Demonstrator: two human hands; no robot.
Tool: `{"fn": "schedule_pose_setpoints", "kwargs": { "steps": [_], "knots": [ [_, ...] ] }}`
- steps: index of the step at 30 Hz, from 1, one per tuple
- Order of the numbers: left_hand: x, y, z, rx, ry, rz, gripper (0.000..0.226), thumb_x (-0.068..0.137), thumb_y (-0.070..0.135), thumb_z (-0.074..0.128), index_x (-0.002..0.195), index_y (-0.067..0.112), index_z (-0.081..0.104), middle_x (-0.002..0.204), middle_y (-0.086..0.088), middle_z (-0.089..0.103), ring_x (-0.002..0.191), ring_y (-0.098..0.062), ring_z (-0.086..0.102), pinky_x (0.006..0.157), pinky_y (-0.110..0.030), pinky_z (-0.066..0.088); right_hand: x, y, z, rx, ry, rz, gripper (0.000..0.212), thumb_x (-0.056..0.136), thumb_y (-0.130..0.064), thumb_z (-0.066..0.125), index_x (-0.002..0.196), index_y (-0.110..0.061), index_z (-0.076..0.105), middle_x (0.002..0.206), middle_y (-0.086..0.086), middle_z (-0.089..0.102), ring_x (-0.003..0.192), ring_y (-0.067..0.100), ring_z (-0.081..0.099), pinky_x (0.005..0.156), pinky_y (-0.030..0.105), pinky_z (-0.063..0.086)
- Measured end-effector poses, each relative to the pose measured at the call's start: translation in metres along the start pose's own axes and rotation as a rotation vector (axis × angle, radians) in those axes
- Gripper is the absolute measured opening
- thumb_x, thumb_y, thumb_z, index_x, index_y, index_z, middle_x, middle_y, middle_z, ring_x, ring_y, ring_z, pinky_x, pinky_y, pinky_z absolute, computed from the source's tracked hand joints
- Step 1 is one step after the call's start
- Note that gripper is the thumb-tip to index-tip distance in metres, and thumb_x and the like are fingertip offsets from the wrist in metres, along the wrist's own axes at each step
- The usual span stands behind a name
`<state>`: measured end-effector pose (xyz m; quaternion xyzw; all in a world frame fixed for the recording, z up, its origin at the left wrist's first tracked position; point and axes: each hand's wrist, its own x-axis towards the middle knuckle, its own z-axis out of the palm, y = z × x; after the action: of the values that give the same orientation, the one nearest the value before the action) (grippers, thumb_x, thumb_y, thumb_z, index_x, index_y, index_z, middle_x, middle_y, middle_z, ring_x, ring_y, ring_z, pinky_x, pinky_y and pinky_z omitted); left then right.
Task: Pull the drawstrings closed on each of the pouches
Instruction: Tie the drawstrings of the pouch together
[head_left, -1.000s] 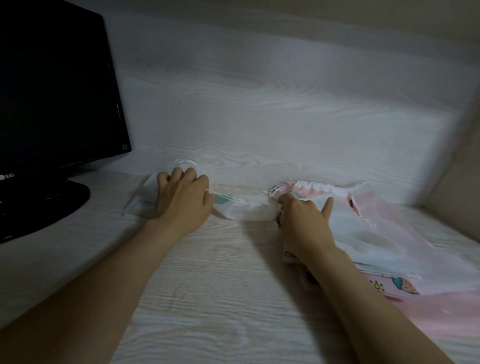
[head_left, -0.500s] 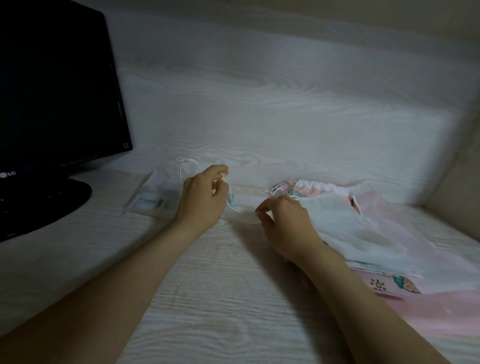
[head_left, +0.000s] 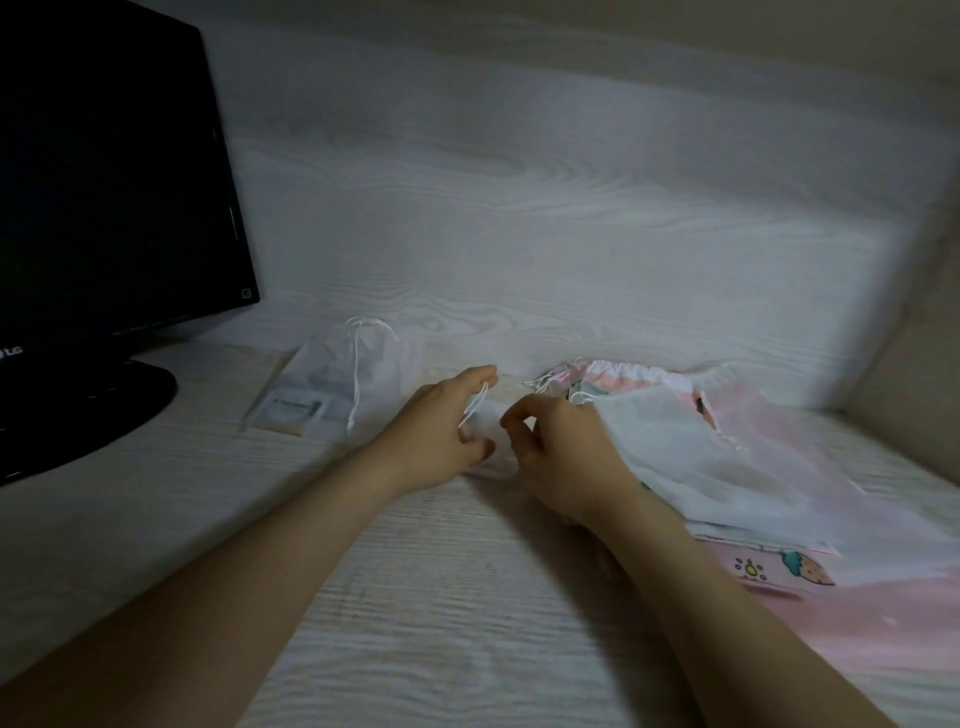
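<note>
The small white pouch (head_left: 492, 415) shows only as a sliver between the left grip (head_left: 447, 431) and the right grip (head_left: 561, 452) — both cover the rest. Whether either grip pinches its cord (head_left: 475, 410) cannot be told. Left of the left grip, the print on a pouch label (head_left: 296, 410) is too small to read. Beyond it, the monitor (head_left: 104, 182) is cut off by the picture's edge. Right of the right grip, the pink pouch (head_left: 857, 613) runs out of frame — other pouches hide part of it.
</note>
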<state>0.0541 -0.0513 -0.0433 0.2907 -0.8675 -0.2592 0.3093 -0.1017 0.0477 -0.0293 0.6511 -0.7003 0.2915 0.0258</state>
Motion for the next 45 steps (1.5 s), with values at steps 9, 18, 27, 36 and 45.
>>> {"fn": "schedule_pose_setpoints", "kwargs": {
  "steps": [9,18,27,36,45],
  "knots": [
    [0.005,0.011,0.012,0.028,0.009,0.198,0.1,0.078,-0.014,0.065,0.16,0.036,0.037,0.138,0.007,0.063,0.104,-0.007,0.064,0.088,-0.022,0.054,0.001,-0.007,0.002,0.14,-0.023,0.102,0.055,0.106,-0.053,0.043,0.056,-0.031,0.05,0.05,-0.011,0.048,0.06,0.013,0.05,0.079,0.043,0.041],
    [0.001,0.02,0.008,-0.09,-0.029,0.182,0.117,0.076,-0.022,0.057,0.165,0.046,0.02,0.148,0.006,0.06,0.106,-0.01,0.067,0.076,-0.023,0.055,0.005,-0.005,0.013,0.211,0.15,0.16,0.047,0.099,-0.052,0.057,0.064,-0.024,0.072,0.056,-0.01,0.063,0.063,0.013,0.062,0.072,0.037,0.051],
    [-0.003,0.019,0.004,-0.358,-0.066,-0.027,0.106,0.082,-0.018,0.063,0.163,0.037,0.023,0.131,0.006,0.065,0.079,-0.016,0.068,0.066,-0.025,0.055,0.007,-0.007,0.002,0.361,0.187,0.279,0.039,0.104,-0.025,0.052,0.071,-0.012,0.068,0.061,-0.001,0.061,0.059,0.015,0.056,0.062,0.034,0.043],
    [0.003,0.026,-0.005,-0.55,-0.056,-0.314,0.034,0.089,0.002,0.049,0.109,0.008,0.077,0.067,-0.01,0.062,0.06,-0.019,0.052,0.065,-0.033,0.046,0.005,-0.01,-0.002,0.41,0.233,0.262,0.038,0.104,-0.022,0.046,0.076,-0.023,0.071,0.07,-0.003,0.064,0.068,0.012,0.059,0.064,0.033,0.044],
    [0.003,0.019,-0.01,-0.563,-0.02,-0.36,0.017,0.105,0.02,0.06,0.101,0.006,0.069,0.065,0.003,0.045,0.052,-0.005,0.041,0.054,-0.02,0.037,-0.001,-0.007,-0.008,0.11,0.253,0.069,0.048,0.099,-0.036,0.054,0.057,-0.012,0.048,0.048,0.003,0.051,0.049,0.019,0.05,0.053,0.036,0.04]
  ]
}}
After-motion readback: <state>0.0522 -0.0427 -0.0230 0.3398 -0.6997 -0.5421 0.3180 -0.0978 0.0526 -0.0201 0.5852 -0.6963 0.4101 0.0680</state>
